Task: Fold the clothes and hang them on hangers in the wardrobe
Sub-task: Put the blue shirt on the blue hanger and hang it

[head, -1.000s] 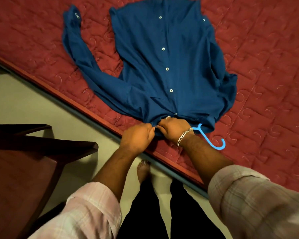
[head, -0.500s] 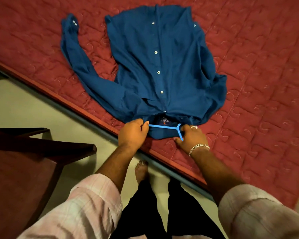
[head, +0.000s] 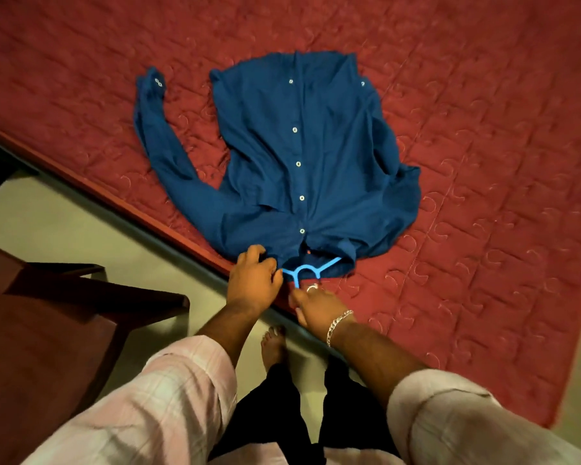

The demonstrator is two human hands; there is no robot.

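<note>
A blue shirt (head: pixel 302 169) lay face up and buttoned on a red quilted bedspread (head: pixel 483 162), its collar end at the bed's near edge and its hem pointing away from the person standing there. Most of a light blue plastic hanger (head: pixel 311 267) was hidden inside the shirt; only its neck and part of one shoulder bar showed at the collar opening, and its hook could not be made out behind the hand below it. The shirt's right-side sleeve was bunched under the body and hard to trace, while the other sleeve (head: pixel 161 146) stretched out across the bedspread to the left of the shirt, its cuff buttons showing. The left hand (head: pixel 255 280) was curled at the collar's left side, its fingertips buried in the fabric just beside the hanger's neck, gripping the shirt. The right hand (head: pixel 316 305), wearing a ring and a silver chain bracelet (head: pixel 338 325), sat just below the collar with its fingers bent round the hanger's lower neck, though the exact grip was partly hidden by its knuckles. Left of the shirt, off the bed, a dark wooden piece of furniture (head: pixel 64 330) was cut off by the frame's edge. Below the shirt, a bare foot (head: pixel 275 344) stood on the pale floor (head: pixel 64 229).
</note>
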